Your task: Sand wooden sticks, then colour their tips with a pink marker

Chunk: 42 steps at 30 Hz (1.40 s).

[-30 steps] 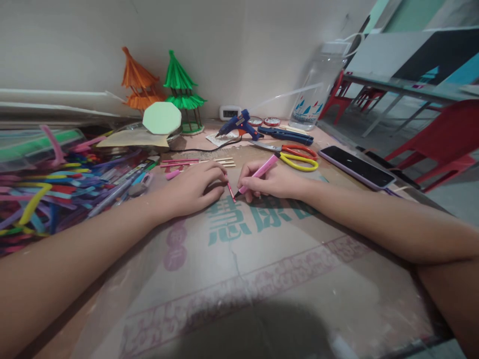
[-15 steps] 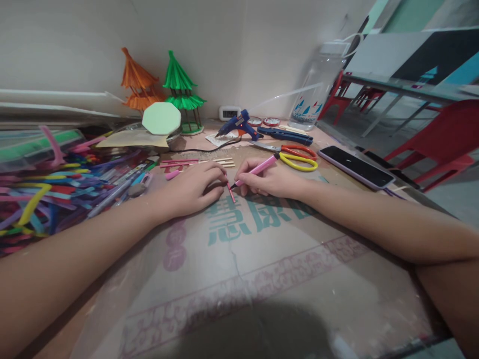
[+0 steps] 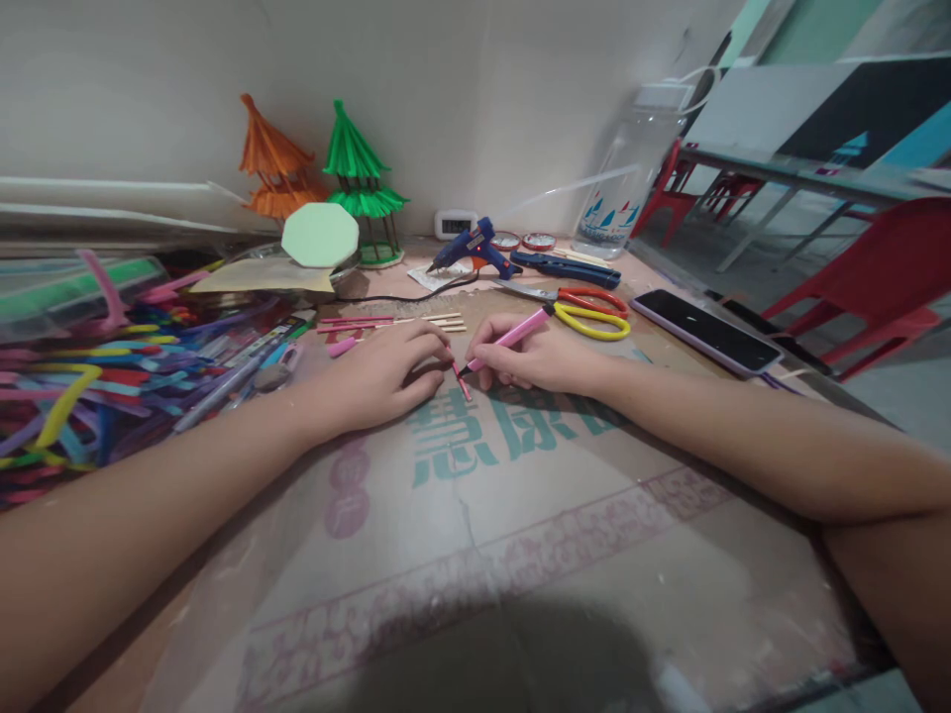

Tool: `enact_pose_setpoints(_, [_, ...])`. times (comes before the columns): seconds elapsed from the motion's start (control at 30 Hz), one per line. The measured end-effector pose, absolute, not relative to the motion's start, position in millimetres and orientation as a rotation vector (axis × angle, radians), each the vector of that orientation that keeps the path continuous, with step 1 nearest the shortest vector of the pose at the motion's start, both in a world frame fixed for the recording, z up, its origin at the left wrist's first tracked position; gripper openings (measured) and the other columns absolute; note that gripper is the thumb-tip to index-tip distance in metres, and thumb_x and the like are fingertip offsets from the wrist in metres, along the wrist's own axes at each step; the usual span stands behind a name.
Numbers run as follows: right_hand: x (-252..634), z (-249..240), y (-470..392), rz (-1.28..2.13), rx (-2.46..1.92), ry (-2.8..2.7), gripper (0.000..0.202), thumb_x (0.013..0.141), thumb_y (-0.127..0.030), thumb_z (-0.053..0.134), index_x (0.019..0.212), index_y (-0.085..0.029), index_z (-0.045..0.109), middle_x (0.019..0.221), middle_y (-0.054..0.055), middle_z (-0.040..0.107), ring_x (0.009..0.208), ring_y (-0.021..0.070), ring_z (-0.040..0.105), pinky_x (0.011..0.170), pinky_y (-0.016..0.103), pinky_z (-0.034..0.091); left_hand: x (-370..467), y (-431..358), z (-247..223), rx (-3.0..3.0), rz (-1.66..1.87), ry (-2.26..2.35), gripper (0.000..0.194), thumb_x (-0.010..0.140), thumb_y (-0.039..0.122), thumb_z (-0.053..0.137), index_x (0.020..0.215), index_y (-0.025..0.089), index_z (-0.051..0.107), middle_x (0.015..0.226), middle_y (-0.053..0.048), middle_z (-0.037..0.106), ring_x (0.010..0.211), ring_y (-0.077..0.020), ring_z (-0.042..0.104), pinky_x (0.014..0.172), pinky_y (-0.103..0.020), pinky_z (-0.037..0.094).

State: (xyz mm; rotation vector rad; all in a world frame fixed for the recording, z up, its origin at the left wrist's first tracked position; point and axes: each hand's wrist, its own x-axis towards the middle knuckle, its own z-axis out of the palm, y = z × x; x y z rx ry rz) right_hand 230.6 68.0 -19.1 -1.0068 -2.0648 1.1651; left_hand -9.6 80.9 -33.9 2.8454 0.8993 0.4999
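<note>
My right hand (image 3: 531,356) is closed round a pink marker (image 3: 518,332), its dark tip touching a thin pink-coloured stick (image 3: 464,384). The fingers of my left hand (image 3: 393,368) are pressed on the stick's far end against the cardboard sheet (image 3: 416,555). Just beyond my left hand lie several small wooden sticks (image 3: 438,322), some pink and some plain. A pink marker cap (image 3: 342,347) rests beside that hand. Scissors (image 3: 590,315) with red and yellow handles lie behind my right hand.
Pipe cleaners (image 3: 74,396) crowd the left side. At the back stand an orange model pagoda (image 3: 276,158), a green one (image 3: 362,178), a blue glue gun (image 3: 475,248), a small clock (image 3: 455,225) and a water bottle (image 3: 628,168). A phone (image 3: 705,330) lies to the right.
The near end of the pink stick has shifted slightly to the right. Both hands stay almost in the same place, with the marker tip still at the stick.
</note>
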Motion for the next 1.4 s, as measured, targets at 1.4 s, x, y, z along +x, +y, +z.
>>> enact_pose_setpoints(1.4, [229.4,-16.9,68.5,1.182,-1.078,-2.018,0.015,0.097,-0.025,0.058,0.085,-0.017,0.057,0.063,-0.002,0.068,0.042,0.0055,0.049,0.037,0.016,0.036,-10.1,80.3,-34.9,2.838,0.529,0.882,0.027,0.099,0.031,0.046,0.115,0.019,0.064,0.127,-0.01,0.065,0.117,-0.0258,0.062,0.104,-0.043,0.048])
